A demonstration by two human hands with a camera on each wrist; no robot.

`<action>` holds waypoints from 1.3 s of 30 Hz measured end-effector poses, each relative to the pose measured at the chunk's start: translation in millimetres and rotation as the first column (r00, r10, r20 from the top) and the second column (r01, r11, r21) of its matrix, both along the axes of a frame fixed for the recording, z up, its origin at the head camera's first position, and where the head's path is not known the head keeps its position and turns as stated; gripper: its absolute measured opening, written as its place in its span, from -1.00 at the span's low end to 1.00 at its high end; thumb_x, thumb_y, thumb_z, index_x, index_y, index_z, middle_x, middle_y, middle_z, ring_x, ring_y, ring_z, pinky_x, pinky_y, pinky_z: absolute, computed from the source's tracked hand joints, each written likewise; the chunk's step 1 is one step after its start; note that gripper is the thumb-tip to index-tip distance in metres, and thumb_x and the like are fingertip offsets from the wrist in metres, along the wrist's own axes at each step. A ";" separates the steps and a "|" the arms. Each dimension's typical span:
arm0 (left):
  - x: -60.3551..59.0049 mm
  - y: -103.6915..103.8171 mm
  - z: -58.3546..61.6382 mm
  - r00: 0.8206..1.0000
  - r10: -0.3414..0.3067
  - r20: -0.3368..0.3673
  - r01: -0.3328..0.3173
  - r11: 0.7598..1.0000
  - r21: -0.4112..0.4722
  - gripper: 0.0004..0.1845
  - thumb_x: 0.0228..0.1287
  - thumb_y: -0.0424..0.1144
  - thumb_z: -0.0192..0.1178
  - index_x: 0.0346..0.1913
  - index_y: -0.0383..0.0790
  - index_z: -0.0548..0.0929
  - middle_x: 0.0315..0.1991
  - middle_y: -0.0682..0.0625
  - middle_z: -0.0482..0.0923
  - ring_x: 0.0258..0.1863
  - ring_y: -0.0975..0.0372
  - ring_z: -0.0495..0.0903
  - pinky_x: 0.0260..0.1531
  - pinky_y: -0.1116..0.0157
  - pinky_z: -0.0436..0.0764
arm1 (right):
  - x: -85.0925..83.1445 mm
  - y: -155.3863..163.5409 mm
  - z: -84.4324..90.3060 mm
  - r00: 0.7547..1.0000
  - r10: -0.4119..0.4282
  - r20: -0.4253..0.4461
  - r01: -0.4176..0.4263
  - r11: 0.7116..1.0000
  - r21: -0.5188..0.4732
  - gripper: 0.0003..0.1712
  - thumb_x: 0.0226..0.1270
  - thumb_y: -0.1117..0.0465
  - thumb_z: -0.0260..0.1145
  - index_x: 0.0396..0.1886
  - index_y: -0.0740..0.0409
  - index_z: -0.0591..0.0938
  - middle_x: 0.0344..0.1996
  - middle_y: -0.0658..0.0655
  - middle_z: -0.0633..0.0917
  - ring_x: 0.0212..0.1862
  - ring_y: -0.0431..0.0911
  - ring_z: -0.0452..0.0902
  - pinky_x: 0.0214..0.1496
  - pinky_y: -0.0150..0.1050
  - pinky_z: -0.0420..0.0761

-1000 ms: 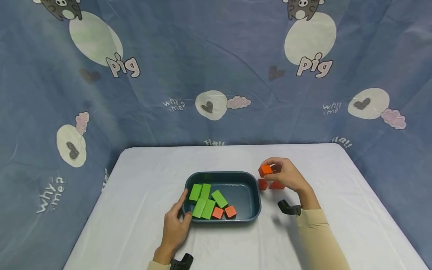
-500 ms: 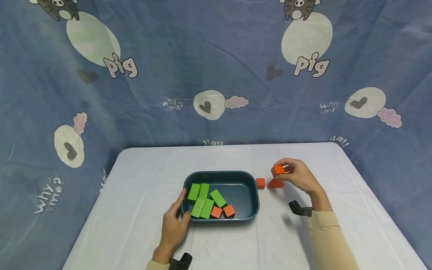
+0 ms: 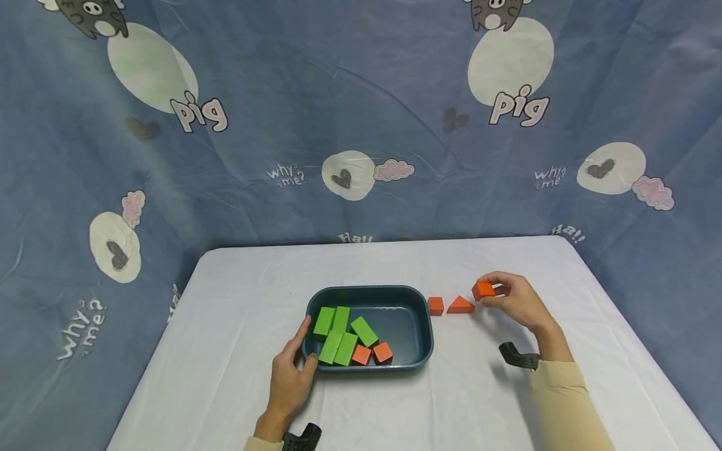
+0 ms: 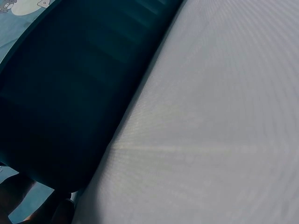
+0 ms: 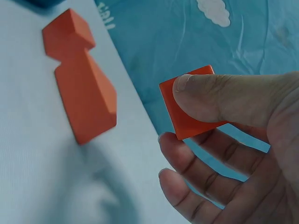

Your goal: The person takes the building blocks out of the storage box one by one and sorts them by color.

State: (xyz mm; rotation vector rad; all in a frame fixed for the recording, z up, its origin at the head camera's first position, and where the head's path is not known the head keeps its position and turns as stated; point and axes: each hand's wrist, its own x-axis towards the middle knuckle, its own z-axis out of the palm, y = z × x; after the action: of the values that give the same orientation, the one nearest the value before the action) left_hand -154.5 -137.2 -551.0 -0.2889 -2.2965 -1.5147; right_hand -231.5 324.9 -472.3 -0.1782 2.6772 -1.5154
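My right hand (image 3: 517,304) pinches an orange cube block (image 3: 482,290) between thumb and fingers, held above the white table. The thumb lies flat across one face of it in the right wrist view. To its left an orange triangular block (image 3: 460,305) and another orange cube (image 3: 435,306) stand in a row on the cloth. My left hand (image 3: 291,378) rests against the left end of a dark teal tray (image 3: 406,365), its index finger along the side and its thumb at the near corner. In the left wrist view the fingers (image 4: 51,207) touch the tray's end.
Several green blocks (image 3: 331,346) and two orange cubes (image 3: 383,352) lie in the left and middle of the tray. A white cloth (image 3: 372,413) covers the table. Behind it hangs a blue printed curtain (image 3: 254,169).
My right hand has carried the orange cube to the right, from over the other orange cube to beyond the triangular block, and a little lower. The left hand stays at the tray.
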 end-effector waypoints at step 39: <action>0.8 -0.9 -0.3 1.000 0.000 0.016 0.000 1.000 -0.002 -0.18 0.10 -0.61 0.15 0.51 -0.15 0.40 0.43 -0.04 0.41 0.42 0.13 0.35 0.34 0.55 0.20 | 4.5 12.6 -38.2 0.993 -0.107 0.041 0.096 0.971 0.220 -0.53 0.20 0.36 0.47 0.13 0.32 0.63 -0.14 0.24 0.68 -0.14 0.06 0.55 -0.05 -0.06 0.52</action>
State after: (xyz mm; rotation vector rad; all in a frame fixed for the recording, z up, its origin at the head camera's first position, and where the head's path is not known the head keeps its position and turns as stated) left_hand -153.7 -138.0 -551.3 -0.2787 -2.3104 -1.5198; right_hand -227.0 337.5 -510.5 0.0097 2.8230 -1.2171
